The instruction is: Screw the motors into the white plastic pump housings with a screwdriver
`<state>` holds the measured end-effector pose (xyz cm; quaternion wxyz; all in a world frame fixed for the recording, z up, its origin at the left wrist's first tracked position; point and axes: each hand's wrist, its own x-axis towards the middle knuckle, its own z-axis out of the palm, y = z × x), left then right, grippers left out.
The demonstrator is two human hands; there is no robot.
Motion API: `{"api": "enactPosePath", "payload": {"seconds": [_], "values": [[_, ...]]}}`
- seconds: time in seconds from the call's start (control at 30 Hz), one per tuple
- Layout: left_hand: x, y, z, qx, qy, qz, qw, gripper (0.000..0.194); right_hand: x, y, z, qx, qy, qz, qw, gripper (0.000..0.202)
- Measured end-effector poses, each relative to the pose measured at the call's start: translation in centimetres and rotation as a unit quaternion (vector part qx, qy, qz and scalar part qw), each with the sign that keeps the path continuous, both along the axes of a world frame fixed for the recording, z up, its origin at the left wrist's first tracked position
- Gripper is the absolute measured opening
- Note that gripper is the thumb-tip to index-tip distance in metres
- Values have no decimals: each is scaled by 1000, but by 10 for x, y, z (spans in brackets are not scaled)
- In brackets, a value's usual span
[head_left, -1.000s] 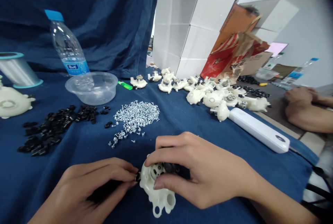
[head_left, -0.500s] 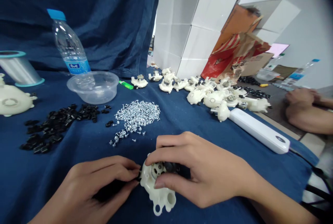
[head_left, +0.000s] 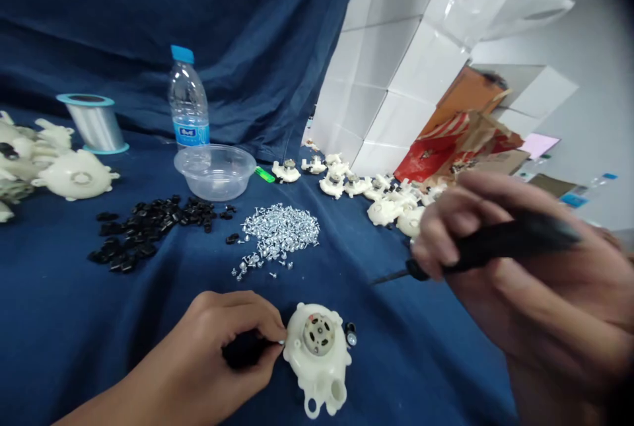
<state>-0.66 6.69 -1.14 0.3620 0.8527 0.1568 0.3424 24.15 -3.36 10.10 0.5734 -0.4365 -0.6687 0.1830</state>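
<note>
My left hand (head_left: 232,337) is closed in a pinch at the left edge of a cream plastic motor housing (head_left: 312,363). A small shiny screw (head_left: 281,342) shows at its fingertips; whatever else they cover is hidden. The housing lies on the blue cloth, with a round metal motor (head_left: 319,333) set in its middle. At its right edge sits a black clip (head_left: 351,332) with a silver screw head. Raised at the right, my right hand (head_left: 539,294) is wrapped round a black-handled screwdriver (head_left: 488,244), its thin shaft pointing left, apart from the housing. That hand is blurred.
A heap of silver screws (head_left: 282,231) and a pile of black clips (head_left: 143,231) lie ahead. Behind them stand a clear bowl (head_left: 215,178), a water bottle (head_left: 189,106) and a wire spool (head_left: 96,125). More cream housings (head_left: 79,175) sit left and back right, near white boxes (head_left: 396,63).
My right hand has left the housing and now holds up a screwdriver at the right. My left hand stays pinched at the housing's left edge. The view has swung left.
</note>
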Motion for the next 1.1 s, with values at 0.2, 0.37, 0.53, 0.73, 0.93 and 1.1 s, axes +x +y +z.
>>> {"api": "enactPosePath", "payload": {"seconds": [0.2,0.37,0.53,0.73,0.93,1.1], "values": [[1,-4,-7,-5,-7,17,1000,24,-20,20,30,29,36,25,999,31],[5,-6,-6,-26,-22,2,999,19,-44,29,11,-27,-2,22,999,26],[9,-4,-4,-98,-18,-11,995,21,-43,26,-15,3,51,39,998,23],[9,-2,-10,-71,-21,20,997,21,-53,20,-21,37,-9,11,999,23],[10,-6,-21,-85,-41,82,992,22,-63,16,-21,32,-19,-23,999,21],[7,-8,-13,-199,84,84,973,19,-62,18,-21,85,-84,-9,993,23]]}}
